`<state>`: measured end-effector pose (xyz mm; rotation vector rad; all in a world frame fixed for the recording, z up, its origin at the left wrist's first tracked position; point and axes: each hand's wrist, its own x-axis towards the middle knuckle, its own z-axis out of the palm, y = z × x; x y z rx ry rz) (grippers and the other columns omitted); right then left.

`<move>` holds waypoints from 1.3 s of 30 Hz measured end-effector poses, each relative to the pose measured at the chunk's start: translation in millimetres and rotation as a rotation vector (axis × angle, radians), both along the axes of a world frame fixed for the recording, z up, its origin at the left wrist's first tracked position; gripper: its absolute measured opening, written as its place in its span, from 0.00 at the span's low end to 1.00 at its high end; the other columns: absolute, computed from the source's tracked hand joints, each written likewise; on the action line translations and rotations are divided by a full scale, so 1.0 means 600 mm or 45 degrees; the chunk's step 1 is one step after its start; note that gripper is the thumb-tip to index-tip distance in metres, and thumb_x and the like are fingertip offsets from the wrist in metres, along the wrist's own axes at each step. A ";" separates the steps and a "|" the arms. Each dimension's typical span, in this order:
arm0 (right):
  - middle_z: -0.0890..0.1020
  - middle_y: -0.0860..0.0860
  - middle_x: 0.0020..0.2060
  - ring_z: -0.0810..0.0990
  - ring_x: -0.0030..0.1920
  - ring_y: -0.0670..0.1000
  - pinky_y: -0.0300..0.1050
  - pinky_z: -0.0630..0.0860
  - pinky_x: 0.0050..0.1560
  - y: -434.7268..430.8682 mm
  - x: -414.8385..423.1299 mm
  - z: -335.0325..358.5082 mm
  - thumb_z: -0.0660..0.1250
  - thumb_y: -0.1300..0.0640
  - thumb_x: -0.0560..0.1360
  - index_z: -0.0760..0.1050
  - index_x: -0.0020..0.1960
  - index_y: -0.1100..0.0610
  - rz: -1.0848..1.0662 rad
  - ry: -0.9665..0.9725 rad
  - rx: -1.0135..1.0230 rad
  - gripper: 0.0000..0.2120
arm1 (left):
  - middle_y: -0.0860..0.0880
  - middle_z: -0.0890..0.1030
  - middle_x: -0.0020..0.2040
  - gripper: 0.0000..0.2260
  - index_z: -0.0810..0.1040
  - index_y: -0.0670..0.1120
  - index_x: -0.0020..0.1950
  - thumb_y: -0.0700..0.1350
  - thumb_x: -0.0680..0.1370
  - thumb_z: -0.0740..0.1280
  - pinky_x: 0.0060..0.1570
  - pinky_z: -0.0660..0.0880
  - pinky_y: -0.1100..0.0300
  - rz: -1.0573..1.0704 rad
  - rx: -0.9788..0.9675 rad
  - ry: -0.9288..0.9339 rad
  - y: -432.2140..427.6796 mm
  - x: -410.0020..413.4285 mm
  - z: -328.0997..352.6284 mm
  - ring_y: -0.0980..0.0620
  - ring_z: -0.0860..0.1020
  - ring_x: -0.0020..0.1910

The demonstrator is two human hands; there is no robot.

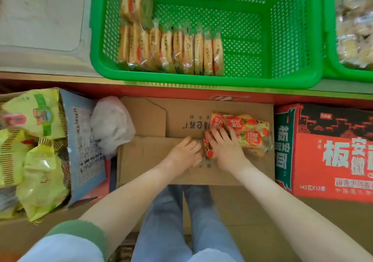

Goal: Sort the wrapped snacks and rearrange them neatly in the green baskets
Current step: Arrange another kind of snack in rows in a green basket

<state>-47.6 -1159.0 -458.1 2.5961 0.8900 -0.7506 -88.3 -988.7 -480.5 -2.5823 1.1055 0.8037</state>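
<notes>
A green basket [292, 39] stands on the shelf ahead. Along its front left wall stands a neat row of wrapped snacks [171, 51], with a few more packs [135, 1] leaning at the back left. Loose wrapped snacks [248, 130] with red labels lie in a small pile on a flattened cardboard box [145, 156] below the shelf. My right hand [226, 148] presses on the pile's left side, fingers closed over a pack. My left hand [185, 152] rests against the same pack from the left, fingers curled on it.
A second green basket [331, 63] with pale wrapped snacks sits at the right edge. A red noodle carton [327, 152] stands to the right of the cardboard. At the left are yellow-green snack bags [38, 156] in a box and a crumpled white plastic bag [113, 124].
</notes>
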 end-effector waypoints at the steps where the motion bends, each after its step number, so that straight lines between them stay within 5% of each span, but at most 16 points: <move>1: 0.72 0.61 0.66 0.70 0.66 0.63 0.62 0.49 0.71 0.001 0.000 0.001 0.78 0.53 0.58 0.70 0.70 0.61 -0.003 -0.002 0.005 0.42 | 0.42 0.60 0.74 0.27 0.57 0.43 0.76 0.44 0.79 0.62 0.74 0.48 0.45 0.055 0.000 0.003 0.003 -0.001 0.006 0.42 0.59 0.73; 3: 0.78 0.60 0.59 0.76 0.60 0.63 0.62 0.53 0.69 0.001 -0.002 0.006 0.79 0.54 0.56 0.77 0.63 0.61 -0.004 -0.045 0.079 0.36 | 0.42 0.63 0.72 0.26 0.62 0.44 0.74 0.43 0.77 0.65 0.73 0.51 0.45 0.243 -0.022 0.008 0.021 -0.007 0.025 0.42 0.61 0.70; 6: 0.83 0.56 0.52 0.79 0.55 0.60 0.59 0.62 0.68 0.014 0.002 0.046 0.72 0.55 0.69 0.78 0.59 0.59 -0.028 -0.050 0.214 0.20 | 0.44 0.67 0.67 0.27 0.64 0.46 0.71 0.51 0.74 0.67 0.67 0.60 0.49 0.834 -0.220 0.151 0.054 -0.021 0.071 0.43 0.64 0.67; 9: 0.81 0.52 0.46 0.80 0.47 0.54 0.49 0.75 0.51 0.031 0.000 0.119 0.60 0.52 0.80 0.73 0.57 0.56 -0.470 0.136 0.582 0.10 | 0.50 0.71 0.61 0.31 0.66 0.48 0.70 0.57 0.71 0.72 0.60 0.70 0.55 1.583 -0.651 0.420 0.073 -0.032 0.144 0.49 0.70 0.61; 12: 0.80 0.45 0.44 0.78 0.43 0.45 0.35 0.73 0.39 0.040 -0.008 0.199 0.62 0.50 0.80 0.69 0.57 0.46 -0.978 0.368 0.984 0.07 | 0.55 0.75 0.61 0.32 0.68 0.49 0.69 0.60 0.70 0.73 0.59 0.71 0.58 1.903 -1.036 0.717 0.080 -0.035 0.200 0.54 0.73 0.59; 15: 0.81 0.41 0.48 0.79 0.50 0.41 0.31 0.73 0.44 0.045 -0.010 0.273 0.64 0.52 0.79 0.74 0.54 0.45 -1.140 0.496 1.362 0.04 | 0.55 0.78 0.60 0.25 0.73 0.50 0.66 0.58 0.73 0.71 0.57 0.72 0.62 1.987 -1.346 0.816 0.086 -0.028 0.264 0.56 0.76 0.59; 18: 0.81 0.45 0.54 0.79 0.55 0.45 0.39 0.76 0.55 0.049 0.004 0.339 0.65 0.54 0.78 0.72 0.58 0.46 -1.267 0.652 1.631 0.09 | 0.50 0.81 0.58 0.18 0.74 0.48 0.64 0.52 0.77 0.68 0.56 0.75 0.60 2.020 -1.654 0.946 0.093 -0.008 0.324 0.52 0.79 0.58; 21: 0.76 0.48 0.63 0.76 0.61 0.50 0.50 0.73 0.63 0.044 0.031 0.398 0.72 0.50 0.73 0.63 0.70 0.45 -1.133 0.864 1.616 0.29 | 0.44 0.82 0.58 0.19 0.73 0.43 0.66 0.51 0.79 0.64 0.57 0.76 0.54 2.027 -1.882 1.039 0.103 0.019 0.382 0.48 0.80 0.56; 23: 0.79 0.50 0.56 0.80 0.54 0.50 0.44 0.76 0.56 0.053 0.044 0.441 0.71 0.56 0.75 0.61 0.72 0.43 -0.892 0.888 1.549 0.31 | 0.43 0.82 0.58 0.20 0.73 0.42 0.67 0.52 0.79 0.63 0.56 0.76 0.52 1.918 -1.933 1.035 0.106 0.032 0.421 0.47 0.80 0.55; 25: 0.78 0.44 0.49 0.78 0.49 0.45 0.40 0.75 0.54 0.077 0.055 0.482 0.69 0.56 0.76 0.64 0.71 0.43 -0.649 0.625 1.466 0.27 | 0.44 0.82 0.56 0.19 0.75 0.43 0.65 0.53 0.79 0.63 0.54 0.77 0.53 1.774 -1.961 1.023 0.105 0.039 0.458 0.47 0.81 0.54; 28: 0.71 0.43 0.51 0.69 0.56 0.46 0.47 0.66 0.64 0.109 0.081 0.513 0.69 0.51 0.75 0.71 0.68 0.47 -0.393 0.181 1.397 0.22 | 0.47 0.84 0.53 0.12 0.77 0.48 0.60 0.49 0.80 0.61 0.51 0.78 0.55 1.696 -2.045 1.020 0.101 0.047 0.500 0.49 0.82 0.51; 31: 0.66 0.45 0.66 0.63 0.66 0.47 0.45 0.61 0.67 0.127 0.095 0.534 0.70 0.50 0.75 0.72 0.63 0.43 -0.326 0.256 1.383 0.18 | 0.45 0.82 0.57 0.12 0.74 0.48 0.64 0.42 0.80 0.63 0.57 0.77 0.50 1.642 -2.197 1.024 0.109 0.055 0.517 0.45 0.80 0.57; 35: 0.75 0.47 0.58 0.77 0.52 0.46 0.37 0.73 0.47 0.142 0.112 0.549 0.69 0.45 0.74 0.68 0.58 0.41 -0.405 0.340 1.316 0.16 | 0.37 0.77 0.63 0.14 0.72 0.46 0.66 0.39 0.80 0.63 0.60 0.76 0.46 1.630 -2.276 1.039 0.120 0.065 0.521 0.39 0.76 0.61; 39: 0.71 0.48 0.56 0.70 0.59 0.50 0.52 0.70 0.62 0.152 0.133 0.535 0.71 0.39 0.69 0.66 0.64 0.47 -0.565 0.009 1.277 0.29 | 0.41 0.82 0.57 0.12 0.74 0.42 0.64 0.43 0.81 0.62 0.55 0.79 0.48 1.704 -2.240 0.977 0.121 0.087 0.523 0.43 0.80 0.55</move>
